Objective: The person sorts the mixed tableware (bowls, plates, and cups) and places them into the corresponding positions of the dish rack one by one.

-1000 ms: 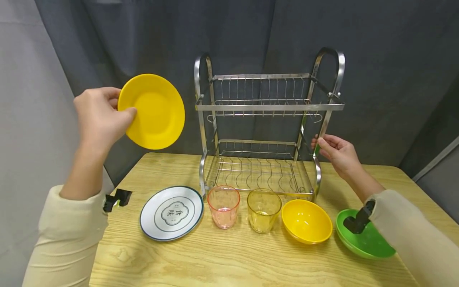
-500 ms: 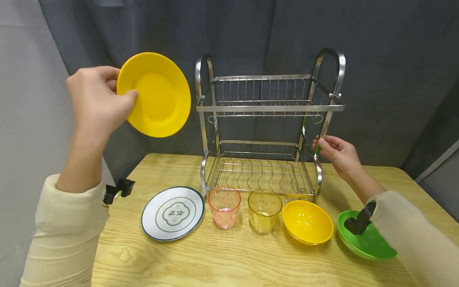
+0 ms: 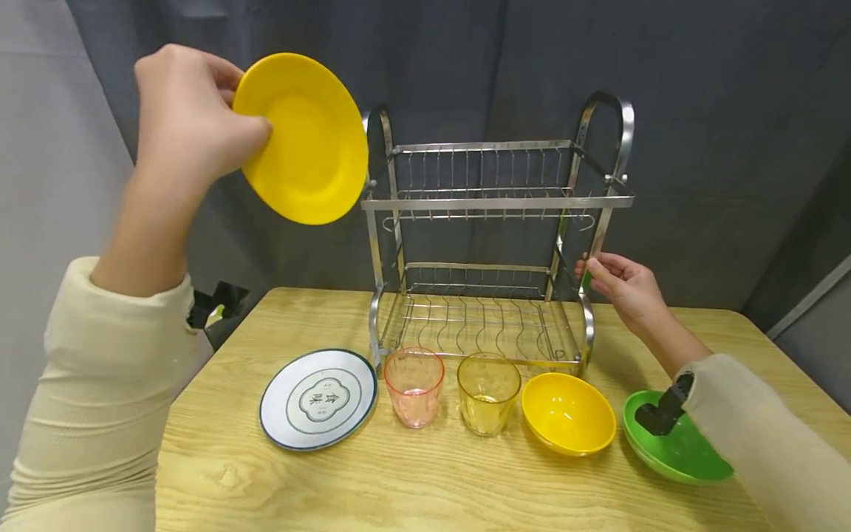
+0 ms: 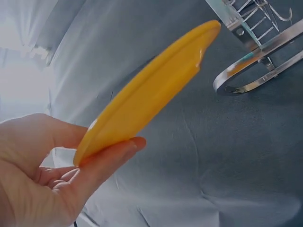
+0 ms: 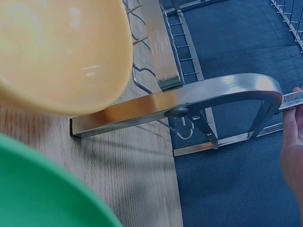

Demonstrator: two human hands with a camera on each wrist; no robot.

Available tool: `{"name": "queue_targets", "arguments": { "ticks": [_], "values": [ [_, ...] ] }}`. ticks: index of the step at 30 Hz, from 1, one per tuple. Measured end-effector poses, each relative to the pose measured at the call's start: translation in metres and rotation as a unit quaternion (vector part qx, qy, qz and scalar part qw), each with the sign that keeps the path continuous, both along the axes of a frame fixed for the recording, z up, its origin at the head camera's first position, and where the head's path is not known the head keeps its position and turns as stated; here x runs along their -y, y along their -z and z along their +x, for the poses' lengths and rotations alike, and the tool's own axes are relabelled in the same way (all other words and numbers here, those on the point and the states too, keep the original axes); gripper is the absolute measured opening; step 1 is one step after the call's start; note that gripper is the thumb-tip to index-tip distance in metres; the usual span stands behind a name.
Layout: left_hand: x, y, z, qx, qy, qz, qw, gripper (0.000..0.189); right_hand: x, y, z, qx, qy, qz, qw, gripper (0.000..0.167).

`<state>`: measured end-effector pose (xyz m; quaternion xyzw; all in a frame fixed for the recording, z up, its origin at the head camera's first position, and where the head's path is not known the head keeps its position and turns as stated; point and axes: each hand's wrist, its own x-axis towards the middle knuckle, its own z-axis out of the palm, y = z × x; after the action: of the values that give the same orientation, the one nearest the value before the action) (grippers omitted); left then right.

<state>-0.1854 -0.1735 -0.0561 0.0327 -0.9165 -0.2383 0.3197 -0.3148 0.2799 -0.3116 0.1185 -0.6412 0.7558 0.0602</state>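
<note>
A small yellow plate [image 3: 306,140] is up in the air at the left of the head view, pinched at its left edge by my left hand [image 3: 193,114]. The thumb lies on its near face; in the left wrist view the plate [image 4: 147,94] appears nearly edge-on, apart from the rack. My right hand [image 3: 625,288] grips the right front post of a two-tier metal dish rack [image 3: 499,203]. Only part of that hand [image 5: 293,146] shows in the right wrist view, at the right edge by the post.
Along the rack's front on the wooden table [image 3: 332,488] stand a white patterned plate [image 3: 319,436], a pink tumbler [image 3: 415,399], an amber tumbler [image 3: 488,403], a yellow bowl [image 3: 568,414] and a green bowl [image 3: 685,451]. A dark curtain [image 3: 439,66] hangs behind.
My left hand has raised the yellow plate and brought it slightly right, so its edge now overlaps the rack's left handle in the head view. The right hand stays on the post.
</note>
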Motion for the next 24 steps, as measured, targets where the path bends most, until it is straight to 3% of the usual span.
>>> {"name": "queue_targets", "arguments": {
  "ticks": [5, 10, 24],
  "values": [
    [-0.009, -0.015, -0.007, 0.006, 0.028, -0.048, 0.9984, 0.052, 0.0, 0.0, 0.003, 0.006, -0.001, 0.004, 1.0, 0.014],
    [-0.015, -0.029, -0.019, 0.014, 0.045, -0.067, 0.9966, 0.05, 0.001, -0.002, 0.003, -0.004, -0.002, 0.006, 1.0, 0.012],
    [-0.048, -0.055, -0.059, 0.098, 0.065, -0.095, 0.9885, 0.057, -0.001, 0.0, 0.009, -0.003, 0.005, 0.003, 1.0, 0.009]
  ]
}}
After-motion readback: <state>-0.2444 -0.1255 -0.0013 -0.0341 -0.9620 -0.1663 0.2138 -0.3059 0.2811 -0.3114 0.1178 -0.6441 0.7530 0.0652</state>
